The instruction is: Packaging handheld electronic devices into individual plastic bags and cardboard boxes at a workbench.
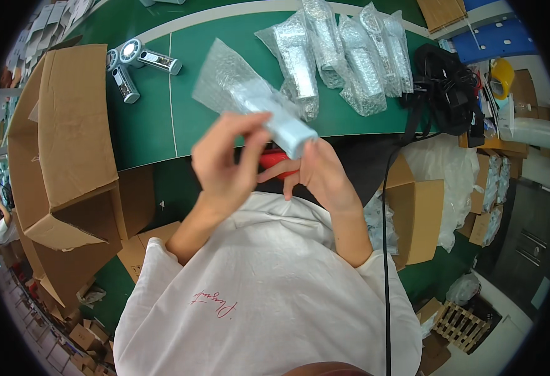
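Note:
A light blue handheld device (291,133) sits tilted in front of me, partly inside a clear bubble-wrap bag (222,72) that trails off to the upper left. My left hand (228,156) pinches the bag's side with thumb and forefinger. At the bare near end of the device, my right hand (325,175) grips with its fingertips, the other fingers spread below. Both hands are just above the front edge of a green table (146,135). Something red (274,161) shows behind my fingers; its kind is hidden.
Several bubble-wrapped devices (297,59) lie at the table's back. Unwrapped round-headed devices (159,61) are at the left, near a large open carton (77,119). A black bag (441,88) with cables sits at the right. Another open carton (422,219) stands below it; a black cable (386,282) hangs in front.

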Motion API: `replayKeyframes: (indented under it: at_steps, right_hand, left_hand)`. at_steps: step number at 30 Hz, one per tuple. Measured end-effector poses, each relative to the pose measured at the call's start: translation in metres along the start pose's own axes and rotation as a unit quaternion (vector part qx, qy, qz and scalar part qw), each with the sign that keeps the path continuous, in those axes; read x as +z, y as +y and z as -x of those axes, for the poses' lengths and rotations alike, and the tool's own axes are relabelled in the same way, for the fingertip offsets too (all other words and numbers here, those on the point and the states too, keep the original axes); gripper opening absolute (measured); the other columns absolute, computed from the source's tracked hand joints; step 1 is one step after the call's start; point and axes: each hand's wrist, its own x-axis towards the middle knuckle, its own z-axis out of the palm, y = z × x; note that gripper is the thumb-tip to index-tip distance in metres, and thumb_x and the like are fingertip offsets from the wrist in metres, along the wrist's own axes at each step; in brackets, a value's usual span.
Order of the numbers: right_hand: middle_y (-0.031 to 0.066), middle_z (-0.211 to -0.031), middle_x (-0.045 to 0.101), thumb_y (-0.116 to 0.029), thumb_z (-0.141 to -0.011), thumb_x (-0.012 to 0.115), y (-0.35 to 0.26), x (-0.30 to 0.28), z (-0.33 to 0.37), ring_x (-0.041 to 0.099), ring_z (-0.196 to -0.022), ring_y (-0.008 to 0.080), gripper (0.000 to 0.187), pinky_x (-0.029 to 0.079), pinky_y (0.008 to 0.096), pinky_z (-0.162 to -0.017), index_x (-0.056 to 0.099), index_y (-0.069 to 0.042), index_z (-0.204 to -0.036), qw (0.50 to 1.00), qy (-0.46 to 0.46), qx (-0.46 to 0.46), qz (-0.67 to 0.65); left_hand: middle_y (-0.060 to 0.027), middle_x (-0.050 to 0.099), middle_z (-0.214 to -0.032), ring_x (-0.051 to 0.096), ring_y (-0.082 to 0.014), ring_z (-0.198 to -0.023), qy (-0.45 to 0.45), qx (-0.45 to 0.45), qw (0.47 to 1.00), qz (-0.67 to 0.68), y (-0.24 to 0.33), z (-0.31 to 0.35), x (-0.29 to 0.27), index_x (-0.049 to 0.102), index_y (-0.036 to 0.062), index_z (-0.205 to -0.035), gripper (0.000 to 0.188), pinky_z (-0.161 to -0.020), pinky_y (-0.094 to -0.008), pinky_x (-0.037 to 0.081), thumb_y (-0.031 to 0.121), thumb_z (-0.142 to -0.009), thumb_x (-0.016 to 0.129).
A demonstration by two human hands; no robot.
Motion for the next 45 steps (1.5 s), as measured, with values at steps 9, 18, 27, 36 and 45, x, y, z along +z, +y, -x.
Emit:
replayKeyframes:
  at_steps: [9,18,27,36,45]
  right_hand:
    - [0.0204,-0.129,0.063,0.003,-0.082,0.068,-0.039,0.038,0.005,0.072,-0.094,0.0230,0.060,0.047,0.0164,-0.052,0.047,0.003,-0.139,0.954,0.046,-0.138,0.263]
    - [0.0137,-0.112,0.066,-0.009,-0.082,0.075,0.000,-0.041,-0.055,0.063,-0.074,0.0186,0.055,0.051,0.0259,-0.065,0.054,0.000,-0.132,0.743,0.302,-0.279,0.528]
    - [0.0079,-0.091,0.066,-0.022,-0.084,0.074,0.003,-0.083,-0.070,0.062,-0.073,0.0298,0.046,0.051,0.0385,-0.068,0.059,-0.004,-0.124,0.677,0.340,-0.223,0.613]
    - [0.0090,-0.086,0.067,-0.013,-0.083,0.070,-0.018,-0.100,-0.078,0.062,-0.073,0.0323,0.022,0.049,0.0411,-0.066,0.067,-0.005,-0.103,0.669,0.295,-0.204,0.651]
    - [0.0091,-0.091,0.068,-0.014,-0.085,0.071,-0.016,-0.108,-0.063,0.061,-0.073,0.0276,0.025,0.050,0.0372,-0.069,0.067,-0.001,-0.106,0.756,0.336,-0.278,0.488]
  left_hand:
    - [-0.0080,0.069,-0.101,0.057,-0.0096,-0.083,0.121,-0.026,0.991,0.055,-0.001,-0.054,-0.020,0.068,-0.0029,-0.114,0.020,-0.078,-0.0196,0.047,0.003,-0.096,0.062]
    - [-0.0030,0.061,-0.087,0.053,-0.0071,-0.079,0.186,-0.117,0.946,0.237,-0.044,-0.091,-0.013,0.066,0.0002,-0.118,0.021,-0.074,-0.0175,0.044,0.008,-0.099,0.059]
    - [-0.0026,0.055,-0.080,0.046,-0.0097,-0.058,-0.044,0.105,0.986,-0.119,-0.019,-0.132,0.009,0.064,0.0093,-0.114,0.025,-0.054,-0.0225,0.040,0.010,-0.090,0.069]
    - [-0.0138,0.056,-0.113,0.053,-0.0269,-0.049,-0.319,0.328,0.831,-0.317,-0.048,-0.134,0.059,0.057,0.0104,-0.117,0.050,-0.048,-0.0390,0.047,0.014,-0.074,0.081]
    - [-0.0149,0.052,-0.117,0.061,-0.0313,-0.054,-0.367,0.348,0.788,-0.352,-0.106,-0.123,0.092,0.054,0.0072,-0.108,0.035,-0.051,-0.0411,0.052,0.009,-0.078,0.071]
